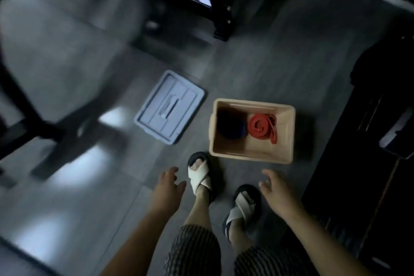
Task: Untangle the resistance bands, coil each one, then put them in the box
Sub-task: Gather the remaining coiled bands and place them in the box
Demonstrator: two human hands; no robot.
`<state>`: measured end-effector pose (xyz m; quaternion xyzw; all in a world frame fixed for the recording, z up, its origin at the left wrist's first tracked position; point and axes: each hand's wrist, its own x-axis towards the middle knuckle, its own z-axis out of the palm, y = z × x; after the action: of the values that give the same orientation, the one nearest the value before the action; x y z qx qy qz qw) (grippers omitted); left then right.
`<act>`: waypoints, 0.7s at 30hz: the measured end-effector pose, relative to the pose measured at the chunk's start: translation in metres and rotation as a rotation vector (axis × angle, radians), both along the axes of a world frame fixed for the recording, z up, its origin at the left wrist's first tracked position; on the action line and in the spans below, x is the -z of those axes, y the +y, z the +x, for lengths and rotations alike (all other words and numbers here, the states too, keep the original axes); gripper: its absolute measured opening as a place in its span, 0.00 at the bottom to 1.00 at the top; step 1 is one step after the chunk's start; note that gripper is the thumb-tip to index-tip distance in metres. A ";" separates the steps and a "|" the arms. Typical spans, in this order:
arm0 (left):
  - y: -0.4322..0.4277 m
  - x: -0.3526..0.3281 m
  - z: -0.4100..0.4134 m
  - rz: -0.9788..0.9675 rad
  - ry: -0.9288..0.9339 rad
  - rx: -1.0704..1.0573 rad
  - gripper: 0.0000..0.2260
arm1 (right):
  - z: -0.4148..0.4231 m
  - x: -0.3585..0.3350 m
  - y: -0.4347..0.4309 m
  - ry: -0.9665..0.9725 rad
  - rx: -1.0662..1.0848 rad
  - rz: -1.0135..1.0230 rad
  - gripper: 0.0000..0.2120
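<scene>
A beige open box [286,134] stands on the grey floor just beyond my feet. Inside it a coiled red resistance band [262,127] lies on the right, and a dark blue coiled band [231,126] lies on the left, in shadow. My left hand [167,188] hovers low at the lower middle, fingers relaxed and spread, holding nothing. My right hand [276,192] hovers below the box's near edge, fingers loose, also empty. Both hands are apart from the box.
The box's grey-blue lid [170,105] lies flat on the floor to the left of the box. Black equipment frames [221,18] stand at the back and left. A dark piece of furniture [369,163] runs along the right. My sandalled feet [200,177] stand near the box.
</scene>
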<state>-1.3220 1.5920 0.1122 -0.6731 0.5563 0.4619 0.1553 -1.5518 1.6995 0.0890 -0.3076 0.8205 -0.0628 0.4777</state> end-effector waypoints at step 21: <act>0.086 -0.249 0.588 -0.022 -0.136 -0.421 0.17 | 0.476 -0.231 -0.095 0.117 -0.741 -0.011 0.18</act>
<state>-0.7337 1.6782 0.3615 -0.8057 0.3968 0.4314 0.0851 -1.0761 1.6040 0.3196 -0.5894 0.6791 0.1276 0.4186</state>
